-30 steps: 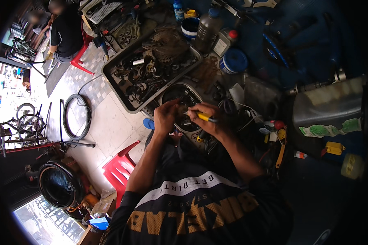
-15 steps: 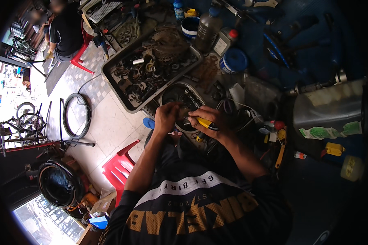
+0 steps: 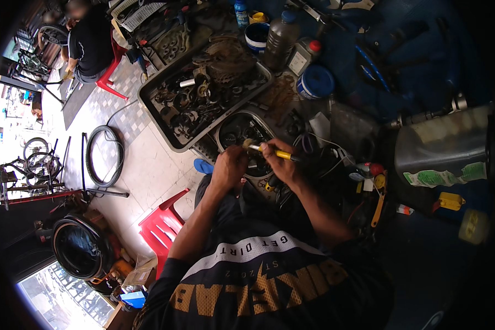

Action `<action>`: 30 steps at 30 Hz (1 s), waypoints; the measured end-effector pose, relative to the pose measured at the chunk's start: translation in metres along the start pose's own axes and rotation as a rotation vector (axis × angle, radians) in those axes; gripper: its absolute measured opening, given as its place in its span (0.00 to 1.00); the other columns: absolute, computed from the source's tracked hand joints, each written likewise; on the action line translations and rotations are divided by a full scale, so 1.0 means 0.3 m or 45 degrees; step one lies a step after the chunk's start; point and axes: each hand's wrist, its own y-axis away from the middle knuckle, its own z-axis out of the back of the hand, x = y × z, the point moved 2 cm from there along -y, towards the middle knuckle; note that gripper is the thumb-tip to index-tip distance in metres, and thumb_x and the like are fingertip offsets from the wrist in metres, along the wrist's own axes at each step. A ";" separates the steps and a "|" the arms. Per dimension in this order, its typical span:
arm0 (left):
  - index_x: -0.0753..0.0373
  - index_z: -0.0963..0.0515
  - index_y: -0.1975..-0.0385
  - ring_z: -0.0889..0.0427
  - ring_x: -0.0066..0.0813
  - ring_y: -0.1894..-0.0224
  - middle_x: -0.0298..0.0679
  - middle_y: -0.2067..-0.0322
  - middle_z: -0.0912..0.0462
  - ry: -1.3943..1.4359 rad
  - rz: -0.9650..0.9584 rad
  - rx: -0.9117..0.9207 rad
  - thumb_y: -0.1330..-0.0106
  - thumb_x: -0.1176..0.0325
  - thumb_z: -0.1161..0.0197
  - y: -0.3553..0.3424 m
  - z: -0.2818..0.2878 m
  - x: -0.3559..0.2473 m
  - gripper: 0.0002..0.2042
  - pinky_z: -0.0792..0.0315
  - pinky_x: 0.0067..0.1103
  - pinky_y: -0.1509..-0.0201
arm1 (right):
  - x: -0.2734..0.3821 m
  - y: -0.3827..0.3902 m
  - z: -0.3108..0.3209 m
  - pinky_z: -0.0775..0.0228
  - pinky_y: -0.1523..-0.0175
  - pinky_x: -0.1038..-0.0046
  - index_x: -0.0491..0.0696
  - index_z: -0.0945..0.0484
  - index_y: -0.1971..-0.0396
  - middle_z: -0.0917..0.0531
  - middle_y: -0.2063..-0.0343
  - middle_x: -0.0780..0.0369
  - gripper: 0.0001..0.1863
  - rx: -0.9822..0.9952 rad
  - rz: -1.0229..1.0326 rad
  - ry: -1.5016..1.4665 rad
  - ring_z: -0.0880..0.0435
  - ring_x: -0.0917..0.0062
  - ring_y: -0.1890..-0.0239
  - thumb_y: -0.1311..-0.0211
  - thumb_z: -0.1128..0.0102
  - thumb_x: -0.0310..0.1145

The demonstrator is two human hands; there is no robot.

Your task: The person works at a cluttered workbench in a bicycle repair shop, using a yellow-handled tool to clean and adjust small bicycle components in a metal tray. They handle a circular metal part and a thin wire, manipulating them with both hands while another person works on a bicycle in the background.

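My right hand (image 3: 279,165) grips a yellow-handled brush (image 3: 284,155) with a dark end, its pale metal collar and tan bristles pointing left toward my other hand. My left hand (image 3: 229,166) is closed right beside the bristles; whatever its fingers hold is hidden or too small to name. Both hands are over the near side of a round basin (image 3: 219,133), which has dark metal parts in it. Just beyond, a large grey tray (image 3: 165,137) is heaped with greasy bicycle parts and rusty sprockets.
Bottles and tubs, including a blue-lidded tub (image 3: 316,81), stand behind the basin. Tools and cables lie at right, near a metal tank (image 3: 443,146). A red chair (image 3: 162,223) and a bicycle tyre (image 3: 88,159) are at left. Another person (image 3: 89,47) sits at the far left.
The brush has swung up and left, so its bristles now show beside my left hand. My right hand has turned slightly with it. The far person now has a wheel before them.
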 end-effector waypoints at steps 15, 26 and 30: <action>0.66 0.25 0.38 0.13 0.29 0.62 0.40 0.63 0.16 0.837 0.336 -0.130 0.18 0.69 0.46 -0.097 0.087 0.079 0.15 0.14 0.26 0.61 | -0.089 0.019 0.011 0.25 0.64 0.77 0.45 0.16 0.47 0.15 0.73 0.63 0.19 -0.015 -0.096 0.157 0.17 0.84 0.70 0.21 0.39 0.46; 0.71 0.23 0.39 0.14 0.22 0.57 0.38 0.57 0.10 0.796 0.442 -0.012 0.27 0.77 0.39 -0.057 0.006 0.100 0.18 0.21 0.20 0.56 | -0.018 -0.007 0.031 0.21 0.63 0.64 0.44 0.20 0.58 0.13 0.68 0.55 0.18 0.083 0.096 0.301 0.11 0.64 0.68 0.27 0.33 0.45; 0.72 0.24 0.37 0.12 0.24 0.57 0.42 0.54 0.10 0.842 0.486 0.098 0.24 0.75 0.40 -0.052 -0.007 0.064 0.18 0.18 0.22 0.52 | 0.059 -0.033 -0.023 0.23 0.64 0.69 0.43 0.16 0.59 0.14 0.73 0.59 0.17 0.014 0.235 0.062 0.11 0.73 0.69 0.26 0.32 0.44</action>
